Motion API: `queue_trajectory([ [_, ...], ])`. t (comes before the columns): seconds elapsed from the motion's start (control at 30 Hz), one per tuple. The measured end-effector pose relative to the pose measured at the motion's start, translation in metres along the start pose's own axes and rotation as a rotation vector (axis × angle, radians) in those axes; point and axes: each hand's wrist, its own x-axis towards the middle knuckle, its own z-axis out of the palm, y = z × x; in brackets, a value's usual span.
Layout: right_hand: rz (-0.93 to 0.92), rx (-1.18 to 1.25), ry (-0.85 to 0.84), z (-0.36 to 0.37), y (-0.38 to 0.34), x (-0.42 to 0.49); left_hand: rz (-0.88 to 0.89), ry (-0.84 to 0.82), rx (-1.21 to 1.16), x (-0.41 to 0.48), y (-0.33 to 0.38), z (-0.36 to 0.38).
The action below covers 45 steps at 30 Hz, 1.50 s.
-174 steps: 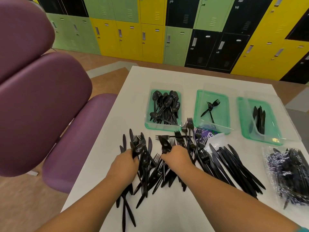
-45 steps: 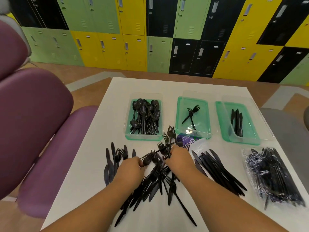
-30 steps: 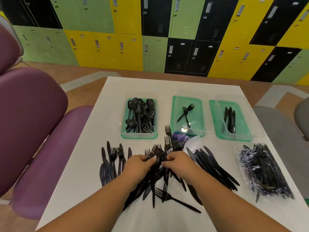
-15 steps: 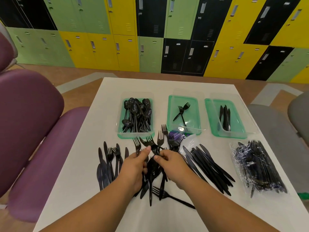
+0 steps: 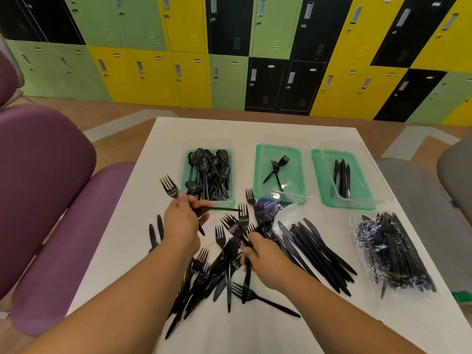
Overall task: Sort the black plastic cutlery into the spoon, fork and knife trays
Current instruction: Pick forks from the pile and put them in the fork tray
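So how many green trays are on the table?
3, in a row at the table's far side: the left tray holds spoons, the middle tray two forks, the right tray knives. None looks hidden.

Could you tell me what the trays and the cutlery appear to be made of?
The trays look like glossy clear plastic over green bases, since their rims are see-through. The cutlery looks like thin black plastic with a faint sheen.

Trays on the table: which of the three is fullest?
The left tray, heaped with spoons. The middle tray holds only two forks, and the right tray a few knives.
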Motion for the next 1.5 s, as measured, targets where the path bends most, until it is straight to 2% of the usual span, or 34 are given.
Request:
queue_trajectory([
  [0.13,0.078,0.073,0.082,-0.012,0.02,0.005,-0.06,0.01,-0.121,0.008,0.017,-0.006],
  [0.23,0.145,0.135,0.146,-0.022,0.028,0.012,-0.115,0.013,-0.069,0.004,0.017,-0.007],
  [0.37,0.208,-0.035,0.212,-0.02,0.027,0.017,-0.223,-0.02,0.104,0.003,0.009,-0.01],
  [0.47,0.183,-0.186,0.23,-0.004,0.024,0.019,-0.37,-0.074,0.218,-0.006,0.001,-0.015],
  [0.67,0.143,-0.372,0.245,0.01,0.008,0.03,-0.529,-0.131,0.228,-0.017,-0.012,-0.021],
  [0.73,0.16,-0.459,0.196,0.01,0.006,0.034,-0.541,-0.162,0.231,-0.02,-0.014,-0.023],
  [0.8,0.172,-0.441,0.187,0.009,0.004,0.035,-0.565,-0.193,0.212,-0.022,-0.015,-0.025],
  [0.93,0.13,-0.141,0.305,-0.004,0.005,0.027,-0.515,-0.253,0.244,-0.029,-0.018,-0.031],
  [1.1,0.212,0.146,0.217,-0.023,0.026,0.015,-0.484,-0.295,0.45,-0.036,-0.034,-0.041],
  [1.23,0.197,-0.187,0.229,-0.014,0.041,0.007,-0.522,-0.317,0.462,-0.044,-0.046,-0.044],
  [1.33,0.184,-0.231,0.269,-0.002,0.044,0.005,-0.503,-0.352,0.428,-0.048,-0.048,-0.042],
  [1.5,0.184,-0.309,0.295,0.002,0.042,0.009,-0.41,-0.346,0.557,-0.047,-0.045,-0.043],
])
